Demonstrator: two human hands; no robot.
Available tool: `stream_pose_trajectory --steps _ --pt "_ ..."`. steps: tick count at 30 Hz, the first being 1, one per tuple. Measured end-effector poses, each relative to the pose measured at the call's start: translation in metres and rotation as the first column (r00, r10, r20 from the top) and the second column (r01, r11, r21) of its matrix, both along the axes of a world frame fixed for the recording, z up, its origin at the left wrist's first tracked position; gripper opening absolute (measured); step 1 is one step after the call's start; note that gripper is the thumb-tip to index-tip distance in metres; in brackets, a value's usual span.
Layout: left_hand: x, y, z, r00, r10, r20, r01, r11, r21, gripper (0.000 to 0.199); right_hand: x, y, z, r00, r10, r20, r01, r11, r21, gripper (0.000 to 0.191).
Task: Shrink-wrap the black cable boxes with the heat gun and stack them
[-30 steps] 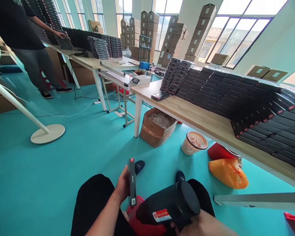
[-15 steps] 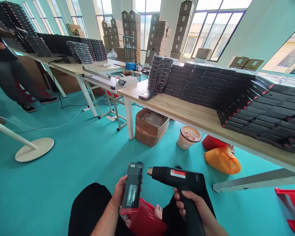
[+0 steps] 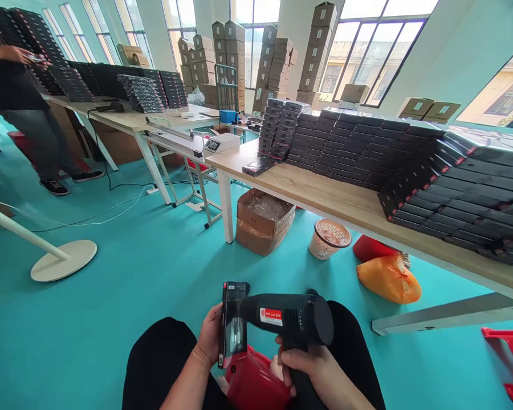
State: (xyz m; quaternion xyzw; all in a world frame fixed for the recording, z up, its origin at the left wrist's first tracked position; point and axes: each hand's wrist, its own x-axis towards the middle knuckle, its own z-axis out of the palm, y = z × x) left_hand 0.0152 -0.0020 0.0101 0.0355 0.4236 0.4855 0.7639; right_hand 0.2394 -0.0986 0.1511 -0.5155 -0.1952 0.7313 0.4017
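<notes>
Head view: the left hand (image 3: 209, 340) has its fingers wrapped around a slim black film-wrapped retail box (image 3: 233, 324), upright above the lap at 6 o'clock. The right hand (image 3: 312, 370) has its fingers closed on the grip of a black heat gun (image 3: 288, 319), nozzle just beside the box face. Advisable: sweep evenly, keep the nozzle clear of the fingertips. Stacked black boxes (image 3: 410, 165) cover the wooden worktop (image 3: 325, 196) at 2 o'clock.

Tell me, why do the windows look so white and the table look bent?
Head view: daylight overexposes the tall windows to near white; the wide lens stretches the edges, so the long wooden table looks skewed; the black heat gun in the right hand and the slim black box in the left hand stay sharp.
</notes>
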Motion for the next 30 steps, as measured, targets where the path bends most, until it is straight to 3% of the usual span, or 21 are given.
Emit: stream_pose_trajectory --steps 3,7,8,11,13,16,21,26,30 --pt "-0.002 0.000 0.001 0.988 -0.057 0.144 0.055 0.998 0.017 0.013 -0.005 -0.001 0.007 0.997 -0.064 0.053 0.065 0.997 -0.031 0.033" --pt "-0.005 -0.001 0.004 0.993 -0.003 0.119 -0.001 0.999 0.032 0.016 -0.006 0.001 0.012 0.984 0.177 0.009 -0.176 0.984 -0.014 0.026" --pt "-0.005 -0.002 0.005 0.994 -0.005 0.107 0.002 1.000 0.031 0.017 -0.004 0.003 0.011 0.990 0.141 -0.006 -0.141 0.990 -0.006 0.026" --pt "-0.006 -0.005 0.008 0.990 -0.061 0.129 0.058 0.998 0.032 0.024 0.009 0.014 0.002 0.983 -0.165 -0.078 0.160 0.985 -0.063 0.035" --pt "-0.007 -0.006 0.009 0.977 -0.131 0.168 0.127 0.991 0.036 0.032 0.019 0.022 -0.002 0.957 -0.245 -0.153 0.227 0.966 -0.122 0.035" --pt "-0.006 -0.005 0.007 0.970 -0.156 0.186 0.148 0.987 0.058 0.034 0.028 0.025 -0.003 0.944 -0.222 -0.243 0.197 0.973 -0.124 0.032" --pt "0.000 -0.006 -0.007 0.978 -0.124 0.169 0.116 0.992 0.055 0.026 0.014 0.023 0.000 0.962 -0.151 -0.229 0.114 0.980 -0.166 0.025" --pt "-0.002 -0.007 -0.012 0.979 -0.112 0.168 0.096 0.990 0.105 0.025 0.012 0.031 -0.002 0.979 -0.194 -0.066 0.190 0.980 -0.062 0.034" --pt "-0.005 -0.007 -0.008 0.978 -0.133 0.158 0.120 0.989 0.086 0.029 0.011 0.033 0.004 0.993 -0.110 -0.043 0.107 0.992 -0.066 0.032"
